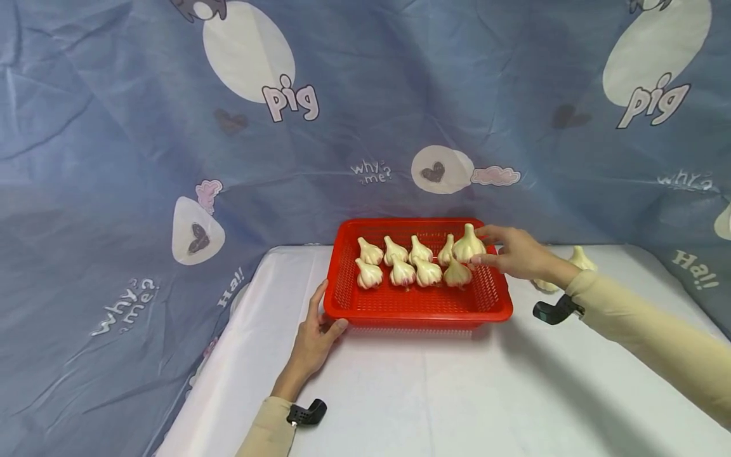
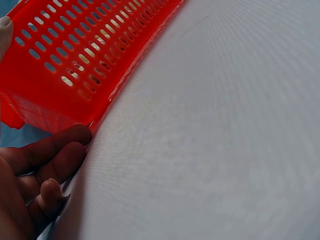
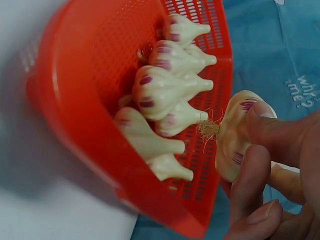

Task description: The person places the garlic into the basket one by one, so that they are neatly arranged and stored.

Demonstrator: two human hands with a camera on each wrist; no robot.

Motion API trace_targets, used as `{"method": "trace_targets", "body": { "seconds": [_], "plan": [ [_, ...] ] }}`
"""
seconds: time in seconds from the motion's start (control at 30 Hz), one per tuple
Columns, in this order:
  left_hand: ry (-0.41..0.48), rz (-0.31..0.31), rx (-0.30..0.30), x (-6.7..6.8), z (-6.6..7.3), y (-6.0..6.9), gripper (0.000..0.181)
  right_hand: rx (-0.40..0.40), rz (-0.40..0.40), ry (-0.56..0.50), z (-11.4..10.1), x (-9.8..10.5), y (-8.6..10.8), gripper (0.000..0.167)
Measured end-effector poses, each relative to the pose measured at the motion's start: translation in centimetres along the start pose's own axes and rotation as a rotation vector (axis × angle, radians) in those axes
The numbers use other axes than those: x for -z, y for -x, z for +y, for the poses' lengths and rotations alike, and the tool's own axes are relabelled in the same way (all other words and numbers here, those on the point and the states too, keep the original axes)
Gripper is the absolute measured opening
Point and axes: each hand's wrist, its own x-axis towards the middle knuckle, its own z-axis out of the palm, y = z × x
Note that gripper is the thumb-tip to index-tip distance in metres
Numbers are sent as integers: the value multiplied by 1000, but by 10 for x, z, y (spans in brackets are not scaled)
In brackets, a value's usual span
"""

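A red plastic basket with slotted walls stands on the white table. My left hand holds its near left corner, the thumb at the front and the fingers along the left side. In the left wrist view, fingertips touch the basket's lower edge. Over the basket's right end, my right hand pinches a garlic bulb between thumb and fingers. The right wrist view shows stringy roots on its underside. Inside the basket, several garlic bulbs lie in two rows, stems mostly pointing away.
Right of the basket, a garlic bulb lies on the white table. Another bulb is partly hidden by the right wrist. A blue printed cloth hangs behind and beside the table.
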Motion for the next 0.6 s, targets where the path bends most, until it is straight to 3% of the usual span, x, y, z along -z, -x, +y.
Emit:
{"method": "trace_targets", "body": {
  "seconds": [0.23,0.6],
  "plan": [
    [-3,-1,-6,-1,2,-1,93,27,-1,-1,-4,-11,-12,56],
    [7,-4,-11,-1,3,0,94,81,-91,-52,-11,-36,-35,57]
  ]
}}
